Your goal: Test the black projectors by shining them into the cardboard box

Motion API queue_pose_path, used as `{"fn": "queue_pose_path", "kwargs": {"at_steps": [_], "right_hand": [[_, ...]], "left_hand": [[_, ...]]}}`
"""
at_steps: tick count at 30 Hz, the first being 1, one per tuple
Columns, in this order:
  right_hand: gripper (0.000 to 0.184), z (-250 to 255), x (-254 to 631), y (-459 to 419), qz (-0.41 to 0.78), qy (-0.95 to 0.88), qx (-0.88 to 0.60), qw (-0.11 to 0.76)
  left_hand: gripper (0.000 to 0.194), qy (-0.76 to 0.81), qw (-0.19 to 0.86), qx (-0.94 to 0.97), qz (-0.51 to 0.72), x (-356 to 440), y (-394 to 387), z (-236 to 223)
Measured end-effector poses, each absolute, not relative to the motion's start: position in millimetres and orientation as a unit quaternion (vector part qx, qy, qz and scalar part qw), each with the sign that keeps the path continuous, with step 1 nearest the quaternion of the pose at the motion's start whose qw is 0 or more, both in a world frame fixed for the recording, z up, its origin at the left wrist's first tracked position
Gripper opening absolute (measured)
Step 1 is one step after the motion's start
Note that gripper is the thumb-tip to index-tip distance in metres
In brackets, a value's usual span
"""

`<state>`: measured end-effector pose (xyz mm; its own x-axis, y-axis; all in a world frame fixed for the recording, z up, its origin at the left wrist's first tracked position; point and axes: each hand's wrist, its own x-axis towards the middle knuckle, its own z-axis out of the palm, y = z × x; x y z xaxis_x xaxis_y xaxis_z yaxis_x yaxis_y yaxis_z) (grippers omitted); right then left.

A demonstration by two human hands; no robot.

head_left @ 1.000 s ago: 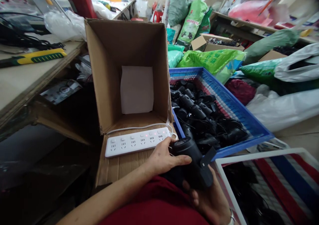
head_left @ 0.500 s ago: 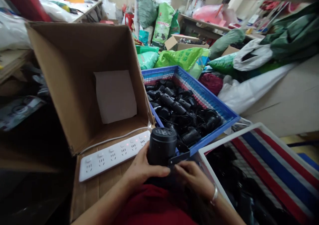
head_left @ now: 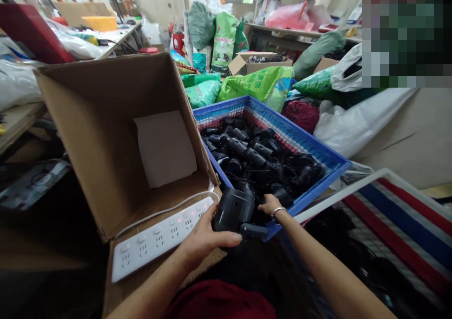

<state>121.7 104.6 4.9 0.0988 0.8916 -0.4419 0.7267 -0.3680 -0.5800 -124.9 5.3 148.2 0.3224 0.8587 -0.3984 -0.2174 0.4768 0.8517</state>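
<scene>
My left hand (head_left: 205,232) is closed around a black cylindrical device (head_left: 233,210), its thumb along the near side. A dark flat bracket (head_left: 254,230) sticks out from the device to the right. Over the near corner of the blue plastic basket (head_left: 310,201), my right hand (head_left: 271,204), with a bracelet at the wrist, has its fingers curled among dark parts. What its fingertips hold, if anything, is hidden. Similar black cylindrical devices (head_left: 254,157) with thin cords lie heaped in the basket.
Left of the basket, an open cardboard box (head_left: 88,159) lies on its side, with a white power strip (head_left: 158,239) on its near flap. A white-rimmed basket (head_left: 353,187) with striped lining holds dark things at right. Filled bags (head_left: 254,85) stand behind.
My right hand has moved from beside the held device's bracket to the right and up, over the basket's near corner. The device in my left hand has tilted; its grille end no longer shows.
</scene>
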Motion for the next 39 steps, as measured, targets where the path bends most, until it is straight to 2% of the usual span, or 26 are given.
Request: {"fn": "queue_pose_path", "kwargs": {"at_steps": [3,7,9,12,14,17,22,24,26,29,35,39], "right_hand": [[0.032,30.3,143.8,82.5,0.461,-0.498,-0.7,0.224],[0.066,74.5,168.1,24.1,0.515,-0.448,-0.626,0.377],[0.062,90.7,174.1,-5.0,0.555,-0.407,-0.595,0.415],[0.034,102.8,183.8,-36.7,0.543,-0.393,-0.63,0.393],[0.029,106.6,194.7,-52.0,0.443,-0.442,-0.689,0.365],[0.034,113.4,213.8,-72.5,0.331,-0.484,-0.729,0.353],[0.039,126.8,232.9,-99.7,0.288,-0.527,-0.733,0.318],[0.038,127.4,236.3,-107.9,0.275,-0.518,-0.742,0.325],[0.045,123.4,239.0,-115.5,0.264,-0.495,-0.752,0.347],[0.053,109.1,241.7,-124.5,0.232,-0.48,-0.76,0.371],[0.049,96.4,242.4,-121.2,0.307,-0.49,-0.773,0.262],[0.053,121.7,258.3,-123.5,0.197,-0.479,-0.796,0.315]], "left_hand": [[0.077,0.475,0.701,0.413,0.335,-125.0,14.0,154.5],[0.083,0.502,0.624,0.535,0.268,-118.8,30.3,160.4],[0.087,0.5,0.583,0.602,0.221,-109.0,37.7,161.8],[0.091,0.479,0.524,0.691,0.139,-82.9,42.3,159.6],[0.09,0.455,0.501,0.73,0.093,-59.2,39.9,153.1],[0.088,0.424,0.492,0.758,0.06,-19.8,31.8,134.7],[0.087,0.446,0.478,0.756,0.043,36.1,21.5,95.5],[0.09,0.462,0.472,0.75,0.032,49.4,19.1,83.0],[0.094,0.471,0.469,0.747,0.016,56.8,16.8,74.2],[0.103,0.474,0.467,0.746,0.0,60.2,13.9,68.5],[0.109,0.482,0.467,0.741,-0.012,59.2,13.8,71.5],[0.108,0.483,0.468,0.74,-0.015,58.8,14.6,73.3]]}}
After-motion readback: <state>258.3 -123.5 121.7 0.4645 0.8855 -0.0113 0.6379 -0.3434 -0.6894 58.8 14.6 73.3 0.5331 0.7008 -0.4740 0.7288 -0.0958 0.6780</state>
